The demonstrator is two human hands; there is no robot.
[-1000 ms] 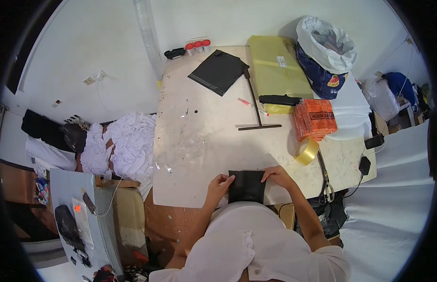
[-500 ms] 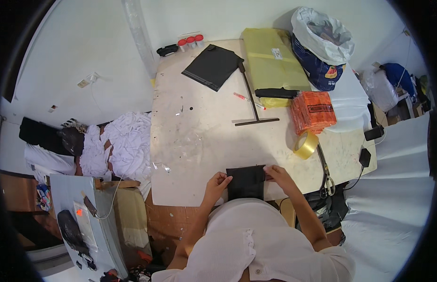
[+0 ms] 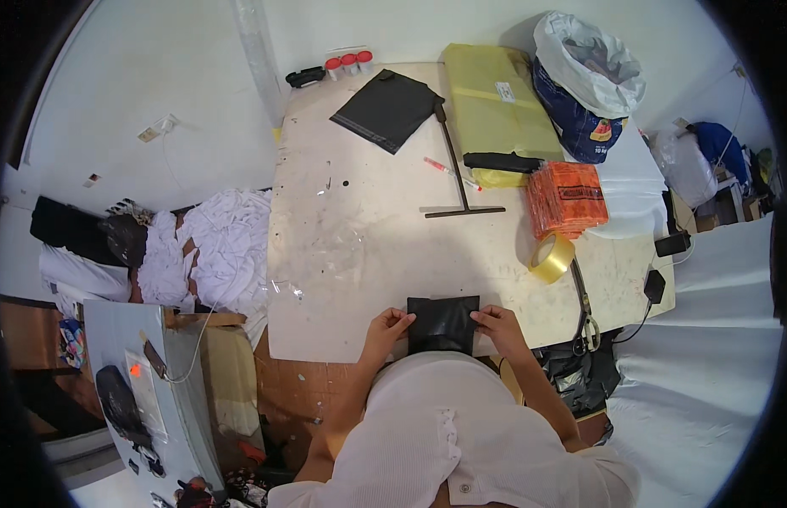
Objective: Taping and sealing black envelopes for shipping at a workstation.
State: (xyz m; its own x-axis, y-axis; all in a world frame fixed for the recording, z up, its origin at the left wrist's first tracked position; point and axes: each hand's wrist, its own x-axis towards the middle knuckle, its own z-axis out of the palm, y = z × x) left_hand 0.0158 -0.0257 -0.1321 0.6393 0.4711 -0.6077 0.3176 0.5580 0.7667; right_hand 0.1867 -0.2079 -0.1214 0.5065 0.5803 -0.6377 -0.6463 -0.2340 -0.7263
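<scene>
At the near edge of the table [image 3: 325, 326], close to my body, I hold a small, flat, black plastic packet [image 3: 443, 324]. My left hand [image 3: 388, 329] pinches its left side between thumb and fingers. On the opposite side, my right hand [image 3: 499, 328] grips the right edge near the upper corner. Its surface is glossy and slightly creased, and its lower end meets my white shirt. What the packet contains is hidden. Right of my right hand lie scissors [image 3: 588, 328] with the handles toward me, and a roll of yellowish tape [image 3: 552, 258].
A T-shaped dark tool [image 3: 456, 161] lies mid-table beside a red-and-white marker [image 3: 436, 164]. Farther back are a flat black plastic bag [image 3: 389, 112], a yellow wrapped bundle [image 3: 500, 106] and a tall sack [image 3: 577, 110]. Orange packets [image 3: 568, 199] are stacked on the right. White cloth [image 3: 228, 245] is heaped at left.
My right hand has shifted slightly down along the packet's right edge. The packet's face now looks smoother and shinier. My view has tilted a little.
</scene>
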